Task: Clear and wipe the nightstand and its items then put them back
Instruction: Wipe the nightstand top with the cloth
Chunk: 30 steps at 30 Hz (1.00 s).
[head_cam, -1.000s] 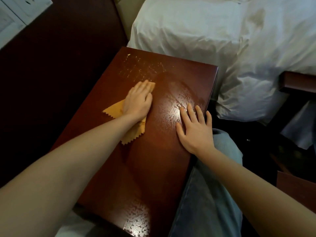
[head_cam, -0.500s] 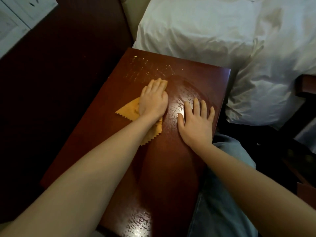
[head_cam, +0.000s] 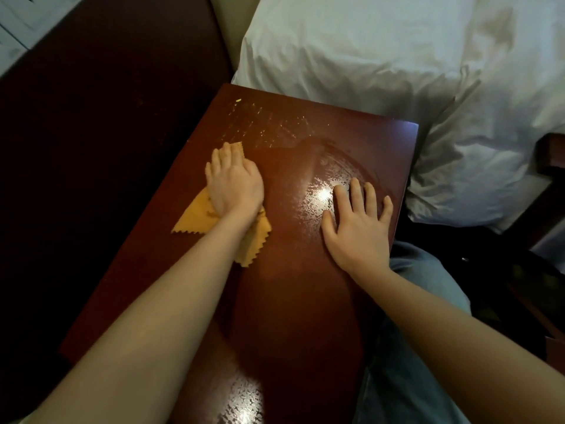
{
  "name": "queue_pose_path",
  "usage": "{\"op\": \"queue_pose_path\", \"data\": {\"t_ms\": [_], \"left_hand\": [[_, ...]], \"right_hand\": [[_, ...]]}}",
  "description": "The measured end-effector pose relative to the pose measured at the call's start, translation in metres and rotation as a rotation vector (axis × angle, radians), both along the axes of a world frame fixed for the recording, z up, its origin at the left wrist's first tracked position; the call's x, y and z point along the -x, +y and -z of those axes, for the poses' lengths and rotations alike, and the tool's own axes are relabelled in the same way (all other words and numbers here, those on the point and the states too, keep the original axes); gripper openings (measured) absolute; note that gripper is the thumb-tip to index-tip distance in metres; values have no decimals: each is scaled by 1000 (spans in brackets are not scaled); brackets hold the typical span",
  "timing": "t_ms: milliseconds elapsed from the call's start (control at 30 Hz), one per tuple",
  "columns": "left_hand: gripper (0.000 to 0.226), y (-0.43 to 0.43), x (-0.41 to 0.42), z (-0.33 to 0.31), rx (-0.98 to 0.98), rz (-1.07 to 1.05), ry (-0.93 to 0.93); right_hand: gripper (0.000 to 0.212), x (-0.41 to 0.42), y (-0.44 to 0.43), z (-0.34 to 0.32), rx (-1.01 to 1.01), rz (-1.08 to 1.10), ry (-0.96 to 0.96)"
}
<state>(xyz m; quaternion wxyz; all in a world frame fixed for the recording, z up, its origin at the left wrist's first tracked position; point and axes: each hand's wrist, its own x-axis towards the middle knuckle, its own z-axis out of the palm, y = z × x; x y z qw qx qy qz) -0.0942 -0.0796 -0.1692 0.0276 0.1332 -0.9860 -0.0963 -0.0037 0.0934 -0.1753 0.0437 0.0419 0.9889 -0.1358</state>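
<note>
The nightstand [head_cam: 293, 295] has a glossy dark red wooden top with nothing standing on it. Wet streaks and droplets shine near its middle, and pale scratches or crumbs mark its far left corner. My left hand [head_cam: 234, 183] lies flat with straight fingers on an orange cloth [head_cam: 195, 217] with zigzag edges, pressing it onto the left half of the top. My right hand [head_cam: 359, 223] rests flat on the right half, fingers spread, holding nothing.
A bed with white sheets [head_cam: 382, 56] stands just behind and to the right of the nightstand. A dark wooden headboard panel [head_cam: 107, 117] runs along the left. My knee in blue jeans [head_cam: 409, 347] is against the nightstand's right side.
My left hand has slid the cloth leftward across the top, away from the right hand. The right hand stays flat on the right side.
</note>
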Motion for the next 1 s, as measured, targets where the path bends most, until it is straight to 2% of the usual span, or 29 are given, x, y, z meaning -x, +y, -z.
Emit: {"op": "queue_pose_path", "data": {"t_ms": [67, 167, 233, 300, 400, 467, 533, 567, 667, 733, 800, 933, 1000], "left_hand": [[48, 26, -2, -1, -14, 112, 15], [47, 54, -16, -3, -51, 495, 3], [46, 46, -18, -3, -41, 653, -35], [46, 22, -12, -2, -22, 546, -21], [48, -9, -1, 1, 11, 168, -10], [49, -1, 3, 2, 21, 43, -3], [49, 21, 5, 0, -1, 51, 0], [49, 34, 5, 0, -11, 125, 7], [46, 58, -2, -3, -49, 496, -7], [45, 45, -1, -5, -57, 635, -53], [45, 17, 4, -3, -31, 555, -37], [48, -19, 16, 4, -34, 108, 8], [49, -5, 17, 3, -13, 50, 11]], "right_hand": [[54, 0, 1, 0, 15, 0, -21], [58, 0, 1, 0, 11, 5, -8], [61, 0, 1, -1, 17, 7, -1], [56, 0, 1, 0, 28, 7, -4], [58, 0, 1, 0, 12, 4, -3], [61, 1, 0, 1, 13, 5, -5], [60, 0, 0, 1, 8, 3, -11], [61, 0, 0, 0, 5, 5, -8], [59, 0, 1, 0, -2, 6, -11], [58, 0, 1, 0, -1, -1, -18], [62, 0, 1, 0, 12, 6, -11], [65, 1, 0, 1, -4, 2, -21], [66, 1, 0, 3, -4, 6, -9]]}}
